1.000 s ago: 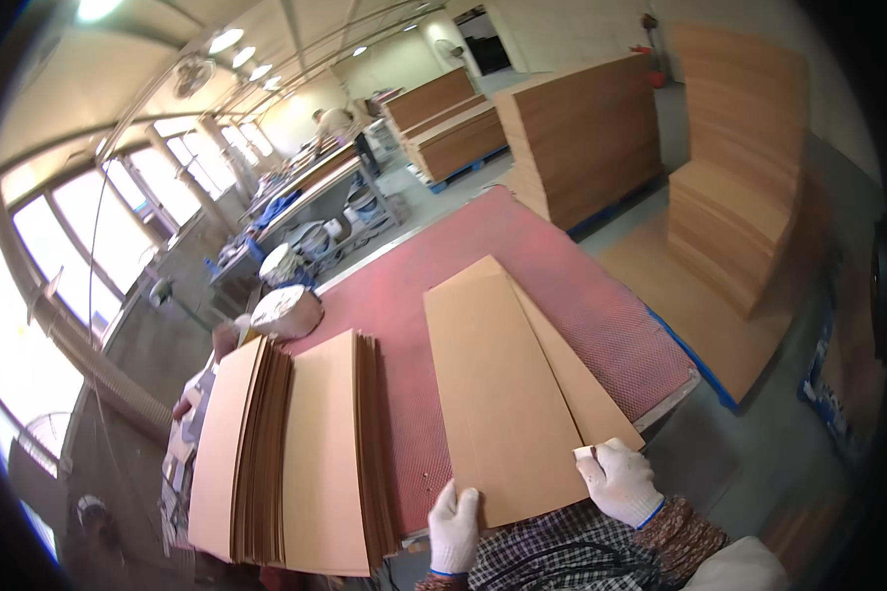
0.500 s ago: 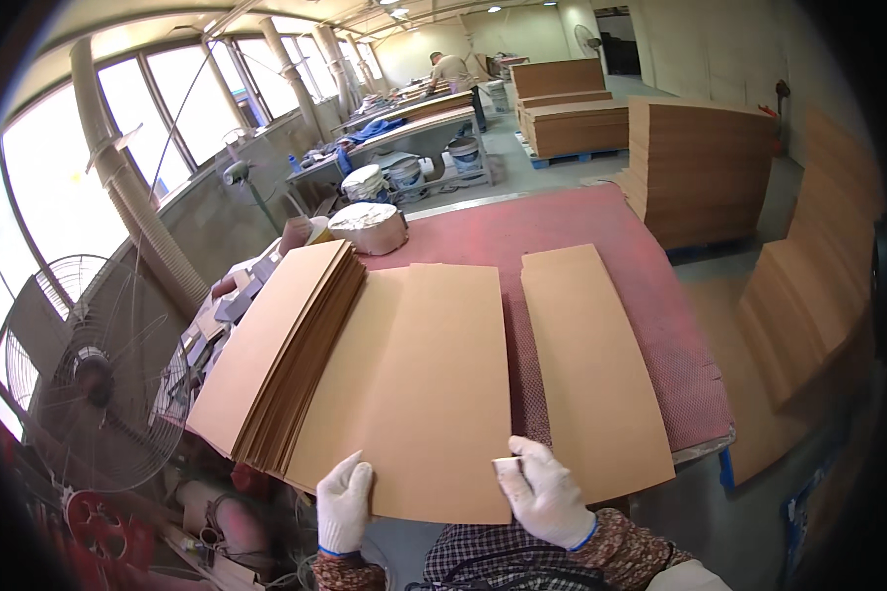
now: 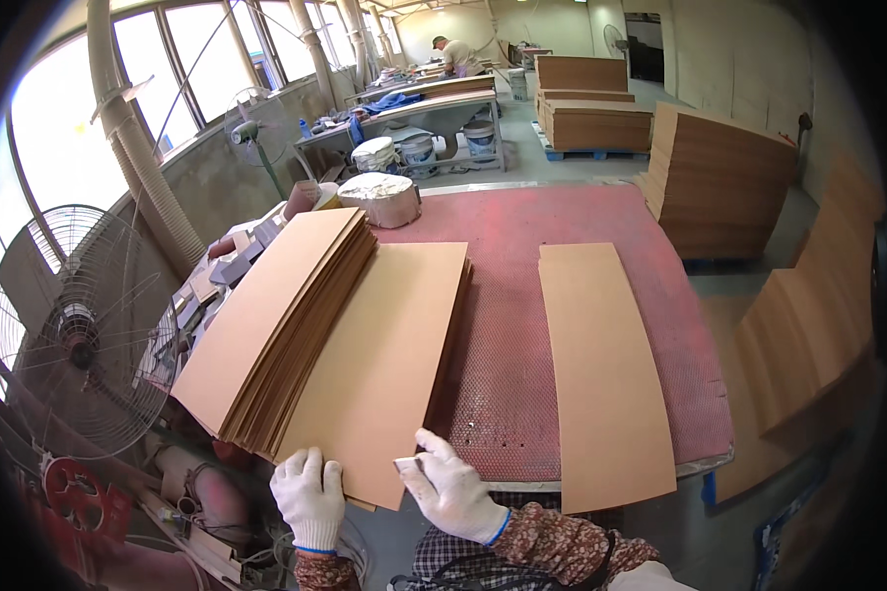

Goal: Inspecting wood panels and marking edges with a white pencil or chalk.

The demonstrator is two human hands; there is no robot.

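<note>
A tan board (image 3: 389,325) lies on top of a low stack of similar boards, right of a taller, tilted stack (image 3: 276,315). My left hand (image 3: 308,497), in a white knit glove, rests at the board's near left corner, fingers laid on its surface. My right hand (image 3: 453,492), gloved too, is closed at the near right corner and touches the edge. Between its thumb and fingers is a small pale flat piece (image 3: 404,464), whose kind I cannot make out. Another tan board (image 3: 609,374) lies separately on the right, its near end past the table edge.
The boards lie on a red, mesh-textured table (image 3: 508,355). A wire-caged fan (image 3: 79,335) stands at left, near cluttered blocks (image 3: 232,266). A wrapped white bundle (image 3: 379,200) sits behind. Tall board stacks (image 3: 719,187) stand at right. Another person (image 3: 455,56) bends over a far bench.
The top board has shifted left onto the low stack, both hands moving left with it. The gap to the right-hand board has widened. My left hand's fingers now lie on the board.
</note>
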